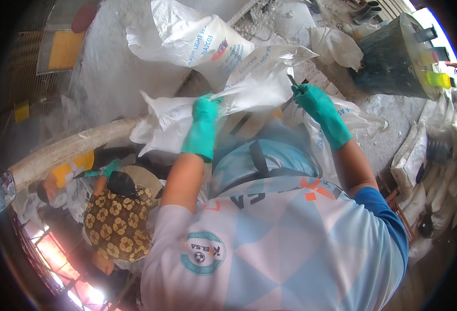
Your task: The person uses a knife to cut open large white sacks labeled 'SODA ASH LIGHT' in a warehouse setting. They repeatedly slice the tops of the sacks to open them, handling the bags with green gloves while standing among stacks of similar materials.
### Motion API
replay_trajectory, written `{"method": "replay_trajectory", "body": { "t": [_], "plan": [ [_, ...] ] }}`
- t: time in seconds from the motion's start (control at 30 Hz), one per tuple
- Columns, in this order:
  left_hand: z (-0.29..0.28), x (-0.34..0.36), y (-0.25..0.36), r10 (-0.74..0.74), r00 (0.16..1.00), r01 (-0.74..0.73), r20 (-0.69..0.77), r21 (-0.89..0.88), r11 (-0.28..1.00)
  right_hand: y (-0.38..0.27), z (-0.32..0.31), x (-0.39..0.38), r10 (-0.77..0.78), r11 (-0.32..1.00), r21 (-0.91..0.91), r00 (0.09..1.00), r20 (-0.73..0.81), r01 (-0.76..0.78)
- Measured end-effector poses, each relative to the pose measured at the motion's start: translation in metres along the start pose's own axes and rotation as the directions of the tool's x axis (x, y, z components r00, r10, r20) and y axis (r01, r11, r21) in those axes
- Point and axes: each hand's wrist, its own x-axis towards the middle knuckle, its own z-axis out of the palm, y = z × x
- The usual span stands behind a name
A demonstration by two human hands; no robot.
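Note:
My left hand (203,122), in a long teal rubber glove, is closed on the gathered edge of a white woven sack (257,78) with blue print. My right hand (314,106), gloved the same way, grips a thin dark knife-like tool (290,79) that points up toward the sack. Another white sack (192,36) lies beyond, and more crumpled sacking (158,129) hangs below my left hand and beside my right.
A dark drum (391,59) with bottles on it stands at upper right, near piled white bags (420,155). A pale beam (65,150) runs along the left, where two co-workers (117,217) work below it. Powder-covered ground (99,72) spreads upper left.

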Motion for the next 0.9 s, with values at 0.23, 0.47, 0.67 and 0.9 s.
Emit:
{"method": "replay_trajectory", "body": {
  "t": [0.23,0.47,0.67,0.9],
  "plan": [
    [-0.029,0.0,0.043,-0.143,0.99,0.141,0.0,0.171,0.975,0.066,-0.013,0.019,-0.027,0.991,0.128,0.996,-0.089,0.038],
    [-0.052,0.012,0.008,0.182,0.959,-0.223,0.218,0.178,0.959,0.014,-0.015,-0.018,0.2,0.938,0.294,0.979,-0.028,-0.183],
    [-0.072,0.011,0.013,0.144,0.902,-0.234,0.408,0.181,0.955,0.076,-0.007,-0.069,0.253,0.967,0.048,0.92,-0.299,-0.25],
    [-0.073,0.038,-0.045,0.225,0.892,-0.264,0.392,0.05,0.963,0.023,0.03,-0.156,0.538,0.842,0.147,0.786,-0.305,-0.519]
  ]
}}
